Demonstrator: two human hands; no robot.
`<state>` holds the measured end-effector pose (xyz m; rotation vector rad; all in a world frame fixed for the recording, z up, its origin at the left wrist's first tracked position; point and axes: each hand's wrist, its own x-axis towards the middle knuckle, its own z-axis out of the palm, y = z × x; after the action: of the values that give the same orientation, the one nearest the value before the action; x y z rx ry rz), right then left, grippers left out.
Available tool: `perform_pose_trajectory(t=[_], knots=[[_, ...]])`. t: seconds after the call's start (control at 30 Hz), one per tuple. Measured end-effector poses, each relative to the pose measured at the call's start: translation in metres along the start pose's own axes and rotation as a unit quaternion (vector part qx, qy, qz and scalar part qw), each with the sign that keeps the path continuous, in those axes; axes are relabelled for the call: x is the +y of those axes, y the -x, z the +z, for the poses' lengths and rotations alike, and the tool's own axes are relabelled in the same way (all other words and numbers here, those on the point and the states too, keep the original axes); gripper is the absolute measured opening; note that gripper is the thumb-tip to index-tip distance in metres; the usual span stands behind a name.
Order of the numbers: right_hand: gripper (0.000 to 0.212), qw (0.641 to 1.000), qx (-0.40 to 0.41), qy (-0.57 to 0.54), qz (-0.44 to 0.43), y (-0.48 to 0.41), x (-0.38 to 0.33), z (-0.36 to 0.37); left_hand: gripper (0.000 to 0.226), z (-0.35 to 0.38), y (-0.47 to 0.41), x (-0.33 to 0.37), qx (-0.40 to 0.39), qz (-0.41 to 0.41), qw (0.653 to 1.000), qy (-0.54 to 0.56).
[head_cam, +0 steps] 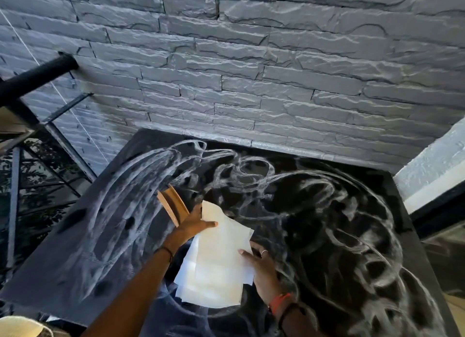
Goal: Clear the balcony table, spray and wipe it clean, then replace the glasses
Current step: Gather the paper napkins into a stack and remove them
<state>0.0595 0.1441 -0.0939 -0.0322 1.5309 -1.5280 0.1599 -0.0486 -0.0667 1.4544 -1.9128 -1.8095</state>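
The black balcony table [314, 210] is covered with white swirls of smeared foam. Above its near middle I hold a stack of white paper towels [216, 261] between both hands. My left hand [195, 221] grips the stack's upper left edge and also holds two brown coaster-like pieces [173, 205] standing up from the fingers. My right hand [261, 268], with a ring and an orange wristband, holds the stack's right side. No glasses are in view.
A grey stone-clad wall [251, 72] runs right behind the table. A black railing [37, 77] and glass panels stand at the left, with greenery beyond. A white ledge [432, 170] is at the right. A pale hat-like object [22, 326] lies at the bottom left.
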Motion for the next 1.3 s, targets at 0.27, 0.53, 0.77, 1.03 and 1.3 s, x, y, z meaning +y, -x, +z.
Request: perform_pose_trajectory(t=[0.27, 0.53, 0.77, 1.03, 1.3], knots=[[0.065, 0.998, -0.015, 0.05, 0.017, 0.021, 0.023, 0.013, 0.083, -0.008, 0.01, -0.043, -0.028, -0.025, 0.998, -0.052], [0.064, 0.976, -0.007, 0.136, -0.168, 0.028, 0.014, 0.025, 0.08, -0.021, 0.0, -0.022, -0.041, 0.053, 0.997, 0.032], [0.051, 0.971, 0.018, 0.206, -0.117, 0.036, 0.041, 0.028, 0.078, -0.022, 0.01, -0.035, -0.038, 0.055, 0.989, -0.133], [0.054, 0.912, 0.0, 0.396, -0.111, 0.046, 0.054, 0.024, 0.068, -0.017, 0.027, -0.06, 0.0, 0.089, 0.971, -0.223], [0.018, 0.873, 0.064, 0.448, -0.181, 0.014, 0.012, 0.029, 0.047, -0.015, 0.029, -0.059, 0.078, 0.089, 0.97, -0.214]])
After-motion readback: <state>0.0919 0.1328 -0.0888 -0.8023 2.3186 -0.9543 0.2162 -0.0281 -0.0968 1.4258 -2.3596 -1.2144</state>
